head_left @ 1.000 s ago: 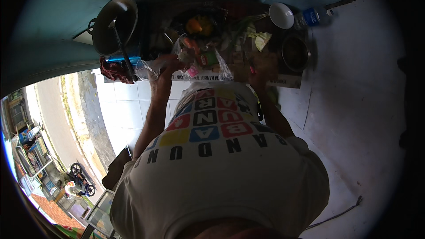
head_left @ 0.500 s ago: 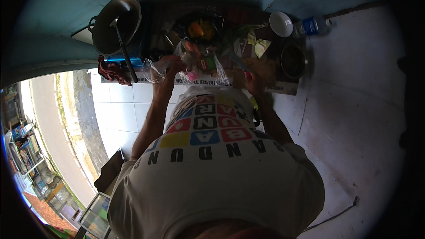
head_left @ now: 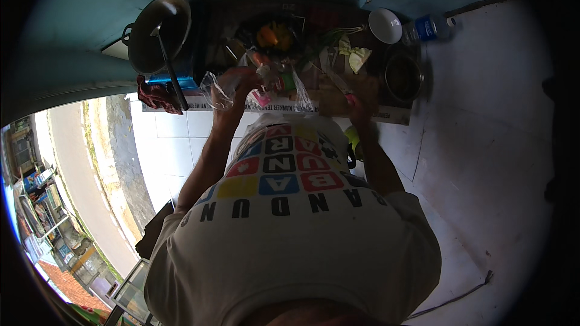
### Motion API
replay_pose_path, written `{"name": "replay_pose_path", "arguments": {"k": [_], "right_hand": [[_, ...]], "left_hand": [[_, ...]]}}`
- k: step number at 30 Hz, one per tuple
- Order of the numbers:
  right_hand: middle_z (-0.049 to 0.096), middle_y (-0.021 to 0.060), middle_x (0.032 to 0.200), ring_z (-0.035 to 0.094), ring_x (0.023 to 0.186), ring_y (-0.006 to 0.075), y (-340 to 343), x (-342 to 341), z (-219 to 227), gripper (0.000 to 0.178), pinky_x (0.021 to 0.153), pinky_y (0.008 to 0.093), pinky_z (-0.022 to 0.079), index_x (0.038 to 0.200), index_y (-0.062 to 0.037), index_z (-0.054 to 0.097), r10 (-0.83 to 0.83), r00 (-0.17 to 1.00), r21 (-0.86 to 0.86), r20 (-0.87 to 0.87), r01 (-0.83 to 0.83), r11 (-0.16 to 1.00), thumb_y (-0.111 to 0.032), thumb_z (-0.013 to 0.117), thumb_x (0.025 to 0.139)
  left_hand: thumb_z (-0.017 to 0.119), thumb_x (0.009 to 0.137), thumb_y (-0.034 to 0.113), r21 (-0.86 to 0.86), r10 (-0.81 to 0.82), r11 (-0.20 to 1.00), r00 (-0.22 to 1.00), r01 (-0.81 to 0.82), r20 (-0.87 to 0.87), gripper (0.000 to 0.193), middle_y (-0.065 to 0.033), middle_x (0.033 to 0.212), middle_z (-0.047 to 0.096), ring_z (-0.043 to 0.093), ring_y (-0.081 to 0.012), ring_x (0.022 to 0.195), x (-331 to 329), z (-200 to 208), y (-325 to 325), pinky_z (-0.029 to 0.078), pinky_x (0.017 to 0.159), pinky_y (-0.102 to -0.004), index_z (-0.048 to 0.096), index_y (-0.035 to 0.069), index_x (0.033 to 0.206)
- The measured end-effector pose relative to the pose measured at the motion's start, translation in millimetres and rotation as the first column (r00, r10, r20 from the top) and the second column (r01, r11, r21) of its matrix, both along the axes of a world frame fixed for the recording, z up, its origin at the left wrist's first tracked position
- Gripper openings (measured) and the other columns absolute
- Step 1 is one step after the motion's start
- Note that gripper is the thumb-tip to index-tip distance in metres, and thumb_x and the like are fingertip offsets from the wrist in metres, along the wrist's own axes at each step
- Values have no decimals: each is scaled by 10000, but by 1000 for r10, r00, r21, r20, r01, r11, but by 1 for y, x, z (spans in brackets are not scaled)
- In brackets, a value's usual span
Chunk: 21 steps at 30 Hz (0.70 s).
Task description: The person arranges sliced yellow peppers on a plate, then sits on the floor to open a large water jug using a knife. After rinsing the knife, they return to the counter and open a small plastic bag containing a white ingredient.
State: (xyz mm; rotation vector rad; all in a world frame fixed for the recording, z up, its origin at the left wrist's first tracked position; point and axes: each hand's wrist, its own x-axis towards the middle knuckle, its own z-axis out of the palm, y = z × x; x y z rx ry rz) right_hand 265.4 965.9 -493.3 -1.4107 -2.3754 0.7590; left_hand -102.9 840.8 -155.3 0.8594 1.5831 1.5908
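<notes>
My right hand is closed round the pink handle of a knife, whose blade points away from me over a brown cutting board. My left hand is closed on a clear plastic bag, part of which puffs out on its left side. More thin plastic lies to the right of that hand, around a small green packet. A pink packet sits just below the left fingers. An orange-red piece of food shows beyond them, its kind unclear in the dim light.
A wok with a long-handled spatula rests on a blue stove at left. Beyond my hands is a dark bowl or bag of orange-yellow food. Pale leaf pieces, a white bowl, a metal pot and a water bottle are right.
My right hand has moved right and slightly nearer with the knife, drawing away from the plastic. My left hand has shifted slightly and keeps hold of the bag.
</notes>
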Motion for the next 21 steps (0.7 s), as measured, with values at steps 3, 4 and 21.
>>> {"name": "replay_pose_path", "arguments": {"k": [3, 4, 21], "right_hand": [[699, 157, 1082, 651, 1025, 406, 2, -12, -5, 335, 912, 513, 493, 1224, -115, 654, -91, 992, -7, 88, 92, 996, -339, 608, 979], [697, 158, 1075, 651, 1019, 411, 3, -17, -4, 336, 914, 512, 490, 1227, -118, 653, -126, 985, 31, 116, 123, 992, -335, 617, 972], [635, 91, 1129, 612, 1080, 273, 13, -171, 403, 377, 864, 412, 524, 1127, -91, 702, 498, 660, 409, -563, -301, 861, -179, 800, 774]], "left_hand": [[663, 934, 46, 13, -26, 1000, 998, 25, 52, 162, -148, 968, 706, 735, -242, 880, 2, -2, 1, 593, 808, -335, 666, -73, 1045], [659, 936, 50, 29, -36, 999, 995, 33, 93, 153, -147, 972, 702, 734, -246, 885, 2, -3, 2, 592, 818, -342, 664, -68, 1033], [599, 952, -17, 298, -278, 930, 943, 216, 184, 65, -115, 1026, 640, 619, -155, 925, 20, 48, 23, 514, 817, -292, 565, 38, 945]]}}
